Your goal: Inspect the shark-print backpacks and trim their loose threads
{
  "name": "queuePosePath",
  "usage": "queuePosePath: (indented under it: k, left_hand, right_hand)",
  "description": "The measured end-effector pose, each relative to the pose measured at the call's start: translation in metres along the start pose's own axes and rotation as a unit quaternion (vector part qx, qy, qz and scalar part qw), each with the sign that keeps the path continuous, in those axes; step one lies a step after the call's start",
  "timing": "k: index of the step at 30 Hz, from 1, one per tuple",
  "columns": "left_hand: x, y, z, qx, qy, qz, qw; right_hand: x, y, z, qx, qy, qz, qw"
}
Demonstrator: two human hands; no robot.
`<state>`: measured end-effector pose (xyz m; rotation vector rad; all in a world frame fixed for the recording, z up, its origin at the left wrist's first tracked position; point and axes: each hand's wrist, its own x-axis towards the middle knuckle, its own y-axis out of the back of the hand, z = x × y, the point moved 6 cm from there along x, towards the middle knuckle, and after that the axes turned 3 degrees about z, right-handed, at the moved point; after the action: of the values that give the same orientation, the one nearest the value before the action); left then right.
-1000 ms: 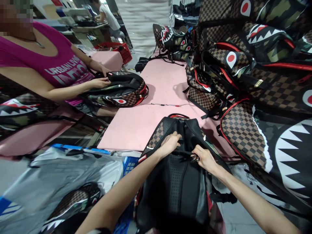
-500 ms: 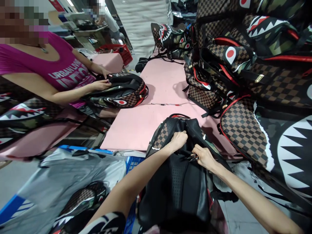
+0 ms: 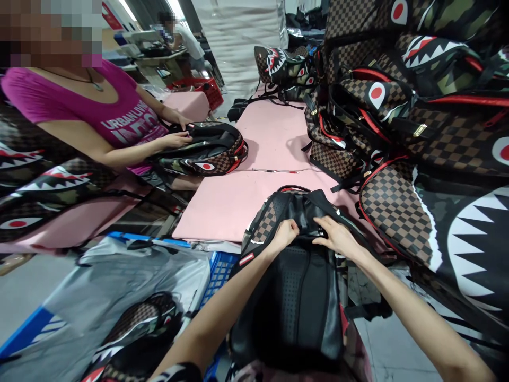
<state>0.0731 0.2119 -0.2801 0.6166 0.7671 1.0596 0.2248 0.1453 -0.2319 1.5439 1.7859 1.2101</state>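
Note:
A backpack (image 3: 314, 307) with a black padded back panel, checked sides and red trim leans over the table's front edge, its back facing me. Near its top, my left hand (image 3: 287, 235) is closed on the black material by the shoulder straps. My right hand (image 3: 337, 237) rests on the same area, to the right, its thumb and fingers apart. A small dark thing shows between them, too unclear to name. The black shoulder straps (image 3: 316, 200) run up toward the red-edged top handle (image 3: 294, 188).
Across the pink table (image 3: 222, 201), a person in a magenta shirt (image 3: 123, 114) handles another backpack (image 3: 217, 159). Many checked and camouflage backpacks (image 3: 449, 127) are heaped on the right. At lower left, a blue crate (image 3: 218, 273) stands beside grey plastic sheeting (image 3: 131, 276) with a bag in it.
My left hand has moved slightly down and left on the backpack. My right hand has shifted up and right, its fingers spreading. The metallic thing seen at its fingertips is now mostly hidden.

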Motion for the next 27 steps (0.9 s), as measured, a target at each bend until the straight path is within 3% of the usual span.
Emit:
queuePosePath:
  k: [3, 9, 16, 27]
  left_hand:
    - [-0.003, 0.005, -0.001, -0.017, 0.026, 0.023, 0.999]
    - [-0.005, 0.009, -0.003, -0.035, 0.045, 0.040, 0.998]
    - [-0.004, 0.009, -0.005, -0.043, 0.047, 0.041, 0.997]
    - [-0.005, 0.011, -0.005, -0.050, 0.048, 0.041, 0.997]
  right_hand:
    - [0.022, 0.005, 0.007, -0.037, -0.037, -0.005, 0.999]
    - [0.054, -0.014, 0.005, -0.069, 0.029, -0.060, 0.995]
    - [0.067, -0.032, -0.002, -0.101, 0.051, -0.100, 0.989]
    - [0.066, -0.032, 0.000, -0.098, 0.054, -0.111, 0.987]
